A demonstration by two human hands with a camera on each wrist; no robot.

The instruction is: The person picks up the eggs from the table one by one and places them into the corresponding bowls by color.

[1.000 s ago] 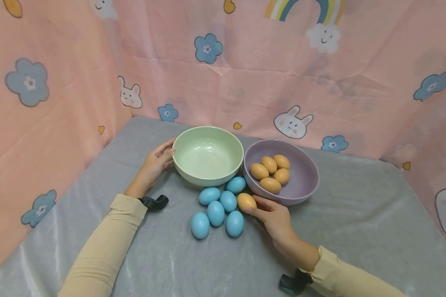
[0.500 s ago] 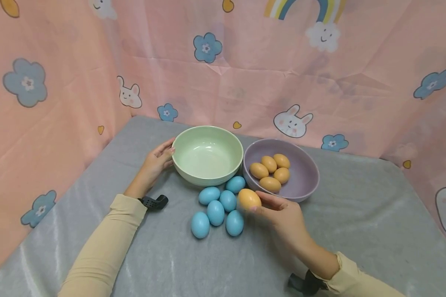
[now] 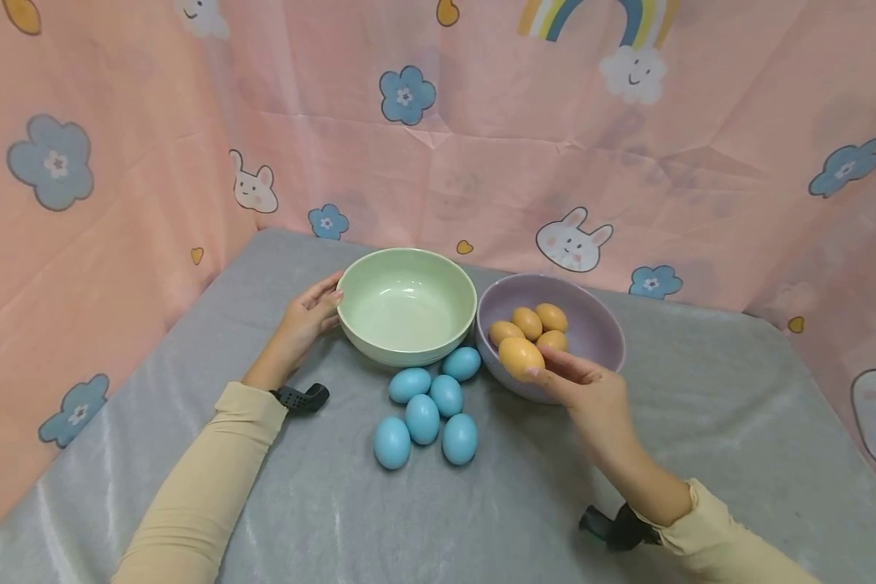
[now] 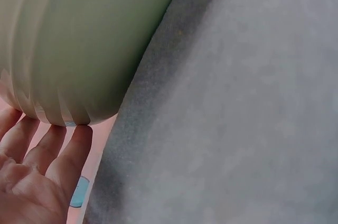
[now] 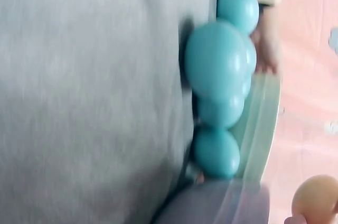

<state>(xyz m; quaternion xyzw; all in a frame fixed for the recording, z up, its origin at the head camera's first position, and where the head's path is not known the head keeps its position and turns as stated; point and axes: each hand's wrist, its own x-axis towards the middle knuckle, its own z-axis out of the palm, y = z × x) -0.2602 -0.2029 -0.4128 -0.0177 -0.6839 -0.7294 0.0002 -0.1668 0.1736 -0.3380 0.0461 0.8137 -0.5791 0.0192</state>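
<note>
In the head view, my right hand [image 3: 591, 397] pinches a yellow-orange egg [image 3: 521, 358] over the near rim of the purple bowl [image 3: 602, 337]. Several similar eggs [image 3: 527, 323] lie inside that bowl. My left hand [image 3: 299, 328] touches the left side of the light green bowl [image 3: 407, 304], whose inside shows no eggs. The left wrist view has the extended fingers [image 4: 74, 152] against the outer wall of the green bowl [image 4: 79, 39]. Several blue eggs [image 3: 422, 419] rest on the cloth before both bowls. The right wrist view catches the held egg [image 5: 316, 200] at its lower right corner.
A grey cloth [image 3: 299, 503] covers the table. Pink printed curtains [image 3: 474, 170] stand along the back and sides. The two bowls sit side by side, their rims very close. Dark straps [image 3: 302, 398] are on both wrists.
My right hand has lifted the yellow-orange egg from beside the blue eggs and carried it right and up to the purple bowl. The left hand and the green bowl have stayed put.
</note>
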